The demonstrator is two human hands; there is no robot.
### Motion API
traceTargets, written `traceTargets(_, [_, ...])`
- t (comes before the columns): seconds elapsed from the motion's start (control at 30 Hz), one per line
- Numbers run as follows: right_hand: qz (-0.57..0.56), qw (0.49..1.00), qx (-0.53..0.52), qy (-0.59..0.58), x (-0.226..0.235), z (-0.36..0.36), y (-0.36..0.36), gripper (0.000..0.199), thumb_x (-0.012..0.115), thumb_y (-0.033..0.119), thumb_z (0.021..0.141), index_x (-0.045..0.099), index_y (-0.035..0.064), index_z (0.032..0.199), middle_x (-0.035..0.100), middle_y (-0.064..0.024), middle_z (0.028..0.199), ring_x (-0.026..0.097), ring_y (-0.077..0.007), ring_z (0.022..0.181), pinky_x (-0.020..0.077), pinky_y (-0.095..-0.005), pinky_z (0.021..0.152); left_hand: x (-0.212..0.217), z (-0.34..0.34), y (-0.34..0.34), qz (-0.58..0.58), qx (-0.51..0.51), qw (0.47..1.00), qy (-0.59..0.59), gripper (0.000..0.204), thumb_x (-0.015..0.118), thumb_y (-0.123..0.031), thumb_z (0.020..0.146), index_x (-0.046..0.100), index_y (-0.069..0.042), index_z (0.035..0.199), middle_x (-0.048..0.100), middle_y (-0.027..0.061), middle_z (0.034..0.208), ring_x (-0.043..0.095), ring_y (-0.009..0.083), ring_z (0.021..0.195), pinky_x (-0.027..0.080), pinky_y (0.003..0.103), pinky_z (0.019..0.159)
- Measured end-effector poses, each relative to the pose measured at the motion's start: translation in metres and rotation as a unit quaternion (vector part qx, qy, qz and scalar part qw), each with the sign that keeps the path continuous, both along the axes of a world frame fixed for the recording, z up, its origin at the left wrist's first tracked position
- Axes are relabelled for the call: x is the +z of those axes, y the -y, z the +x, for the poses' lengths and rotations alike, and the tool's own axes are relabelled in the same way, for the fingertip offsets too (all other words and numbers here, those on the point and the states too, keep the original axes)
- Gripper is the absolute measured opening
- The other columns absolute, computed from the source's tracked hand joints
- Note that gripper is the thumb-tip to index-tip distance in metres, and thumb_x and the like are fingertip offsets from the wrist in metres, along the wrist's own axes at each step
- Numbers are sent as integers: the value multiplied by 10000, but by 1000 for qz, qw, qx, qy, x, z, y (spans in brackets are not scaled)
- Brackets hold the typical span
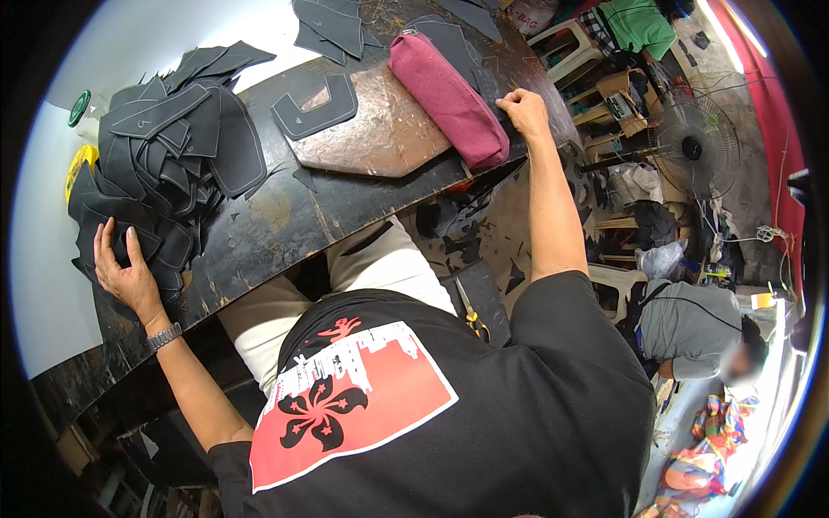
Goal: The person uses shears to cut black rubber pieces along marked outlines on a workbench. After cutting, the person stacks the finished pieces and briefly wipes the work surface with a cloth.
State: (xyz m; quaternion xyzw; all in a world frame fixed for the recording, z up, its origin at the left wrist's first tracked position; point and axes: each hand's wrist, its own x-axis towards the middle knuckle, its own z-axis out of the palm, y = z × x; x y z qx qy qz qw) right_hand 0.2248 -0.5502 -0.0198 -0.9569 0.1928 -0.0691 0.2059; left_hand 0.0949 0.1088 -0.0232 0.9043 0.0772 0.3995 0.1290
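Note:
My left hand (128, 269) rests with its fingers apart on the near side of a heap of black cut pieces (164, 164), which look like leather or a similar sheet and carry pale outlines. At the table's right end, my right hand (524, 112) has thumb and fingers pinched together; what they hold, if anything, is too small to make out. Just left of that hand lies a long maroon fabric pouch (449, 99). A curved black piece (318, 107) lies on a worn brown board (371, 125) in the middle.
More black pieces (332, 26) lie along the far side of the dark table (285, 216). Yellow-handled scissors (471, 311) are beside my leg. To the right are a standing fan (692, 147), stools, a person in green (635, 26) and a person in grey (691, 332).

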Motion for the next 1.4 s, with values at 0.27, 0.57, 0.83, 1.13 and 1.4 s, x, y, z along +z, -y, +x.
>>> traceTargets(0.27, [199,975,5,100,3,-4,-9,197,784,208,730,695,52,812,675,-50,690,660,-150,605,499,-305,578,-1,0,-2,-7,-11,1000,6,365,660,-329,918,639,-174,1248,568,33,1356,503,238,1265,309,420,1087])
traceTargets(0.57, [-14,999,-33,13,16,-8,-43,402,802,450,682,701,81,805,712,-94,779,681,-275,800,505,-397,766,1,0,0,-2,-11,1000,10,357,672,-309,910,651,-172,1240,574,31,1350,515,235,1251,328,413,1071])
traceTargets(0.83, [102,986,12,132,-2,-5,-38,254,806,251,660,686,68,788,681,-76,721,657,-211,710,505,-343,684,2,1,-1,0,-18,1000,12,356,677,-293,907,651,-163,1237,579,39,1345,522,238,1241,330,407,1066])
traceTargets(1.13, [106,975,-57,188,-5,5,71,319,792,64,657,713,80,966,693,-71,850,652,-188,792,506,-316,738,2,0,1,-5,-11,1000,4,362,664,-304,917,642,-153,1246,569,37,1352,516,239,1242,324,411,1070])
traceTargets(1.4, [-26,971,-113,211,-9,5,87,293,759,130,764,718,103,1052,714,-109,931,676,-230,876,515,-335,814,2,-1,2,1,-9,1000,2,365,662,-311,920,642,-146,1245,572,42,1347,517,243,1237,333,405,1067])
